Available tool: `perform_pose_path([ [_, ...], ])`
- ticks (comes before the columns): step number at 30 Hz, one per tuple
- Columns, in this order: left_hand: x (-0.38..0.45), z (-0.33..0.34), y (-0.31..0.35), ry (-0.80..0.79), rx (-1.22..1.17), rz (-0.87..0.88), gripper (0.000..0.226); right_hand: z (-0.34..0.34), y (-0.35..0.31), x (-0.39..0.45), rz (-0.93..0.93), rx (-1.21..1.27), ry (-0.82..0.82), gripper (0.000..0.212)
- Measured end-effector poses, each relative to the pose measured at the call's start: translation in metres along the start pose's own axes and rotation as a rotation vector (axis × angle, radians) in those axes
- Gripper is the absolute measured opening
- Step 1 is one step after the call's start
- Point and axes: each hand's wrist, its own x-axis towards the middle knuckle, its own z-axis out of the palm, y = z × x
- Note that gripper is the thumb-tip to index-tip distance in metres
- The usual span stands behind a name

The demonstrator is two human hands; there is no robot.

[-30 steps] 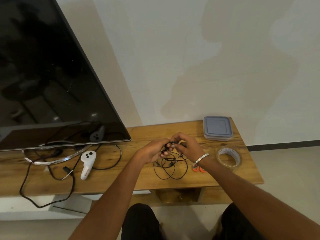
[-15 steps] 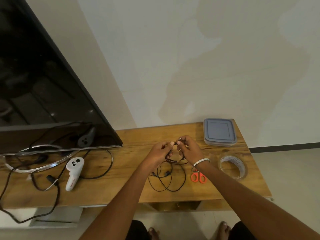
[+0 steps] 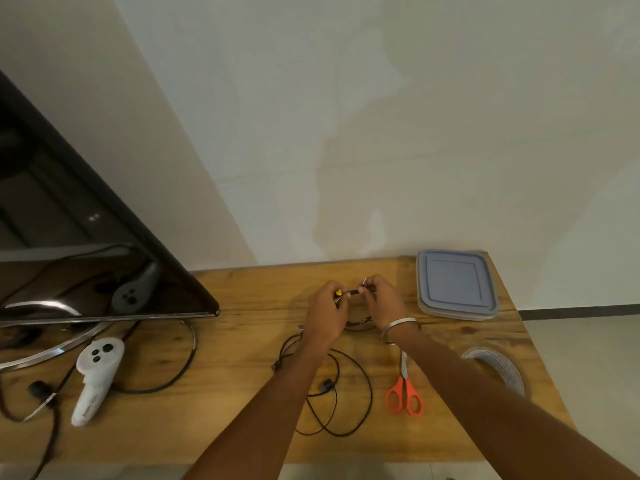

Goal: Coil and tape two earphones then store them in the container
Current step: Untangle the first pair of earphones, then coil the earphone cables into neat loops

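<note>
Head view shows the left hand (image 3: 325, 313) and right hand (image 3: 382, 303) close together above the table (image 3: 242, 341), each pinching the black earphone cable (image 3: 349, 403), whose loose loops trail toward the scissors (image 3: 404, 393). Coiling looks barely begun (tape roll (image 3: 498, 370) untouched, container (image 3: 455, 284) lidded). Next, I'd say, gather those loops evenly.

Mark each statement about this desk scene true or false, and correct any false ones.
1. Both hands hold the earphone cable above the table. True.
2. The container is open. False: its lid is on.
3. The scissors have orange handles. True.
4. The tape roll lies left of the scissors. False: it lies to their right.
5. The right hand wears a bangle. True.
</note>
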Motion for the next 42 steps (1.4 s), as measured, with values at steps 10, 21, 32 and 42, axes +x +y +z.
perform_pose_path([
  [10, 0.013, 0.022, -0.017, 0.095, 0.167, -0.022, 0.012, 0.002, 0.019, 0.012, -0.031, -0.384, 0.077, 0.019],
  [21, 0.01, 0.011, -0.018, -0.032, 0.193, 0.095, 0.027, 0.0, 0.018, 0.005, -0.064, -0.354, -0.011, 0.026],
  [32, 0.006, -0.012, -0.022, -0.047, 0.195, 0.052, 0.038, -0.003, 0.01, -0.011, -0.139, -0.447, 0.007, 0.04],
  [42, -0.034, -0.065, -0.027, -0.092, 0.258, 0.036, 0.029, 0.0, -0.024, -0.059, -0.18, -0.537, -0.025, 0.035],
])
